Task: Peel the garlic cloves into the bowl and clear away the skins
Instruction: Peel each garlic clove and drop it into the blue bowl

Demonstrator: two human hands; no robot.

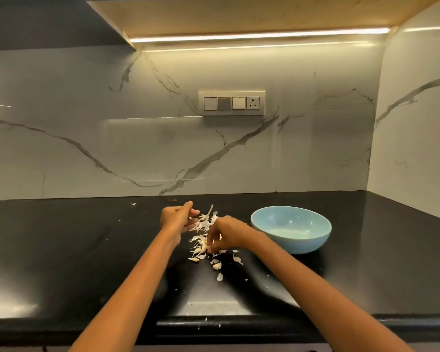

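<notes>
The left hand (179, 217) curls its fingers round garlic skins just left of the bowl (291, 228), while the right hand (222, 233) reaches down, fingertips pinching at a clove in the garlic pile (201, 243) between them. The pale blue bowl sits upright; whether it holds anything I cannot tell. Everything rests on a glossy black surface (87, 250) beneath a marble wall (112, 135) bearing a switch panel (231, 102).

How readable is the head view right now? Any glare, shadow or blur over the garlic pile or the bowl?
Head view: the under-cabinet light strip throws glare patches on the black counter at the near left and near centre; the garlic pile is small and soft, so cloves and skins blur together; the blue bowl is evenly lit; wide-angle distortion bends the edges; the left hand and right hand are sharp enough.
</notes>
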